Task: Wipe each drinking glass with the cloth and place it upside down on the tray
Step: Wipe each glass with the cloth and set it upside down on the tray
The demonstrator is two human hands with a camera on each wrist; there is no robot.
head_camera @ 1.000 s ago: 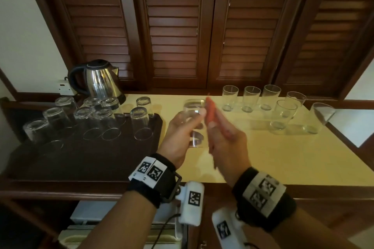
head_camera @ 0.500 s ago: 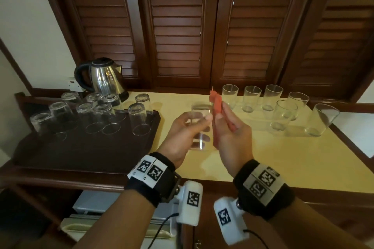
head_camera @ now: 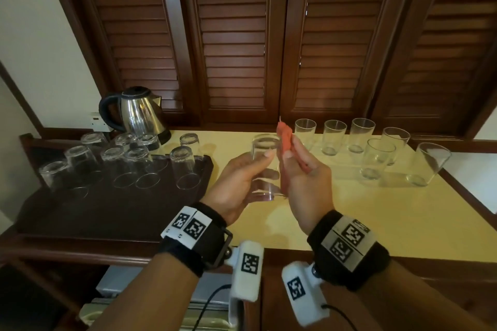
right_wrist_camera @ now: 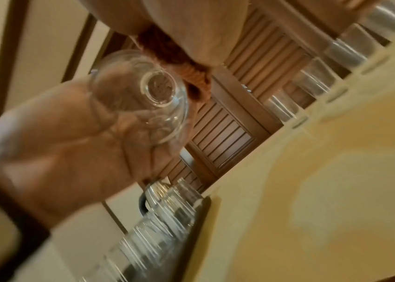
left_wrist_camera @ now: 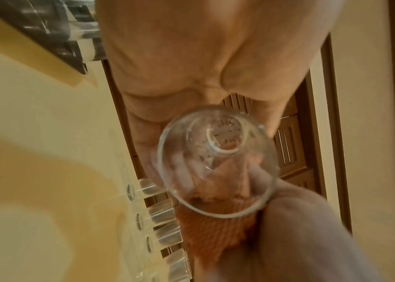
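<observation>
Left hand [head_camera: 239, 183] with fingers curled around a clear glass [head_camera: 265, 166] above the yellow bench [head_camera: 376, 217], right hand [head_camera: 304, 183] pinching the orange cloth [head_camera: 285, 134] against it, tray [head_camera: 107, 212] of upturned glasses at left

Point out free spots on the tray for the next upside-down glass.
The tray's near half, from the upside-down glasses to its front edge, is bare. Its far half by the kettle is crowded. The yellow counter in front of the upright glasses is also bare.
</observation>
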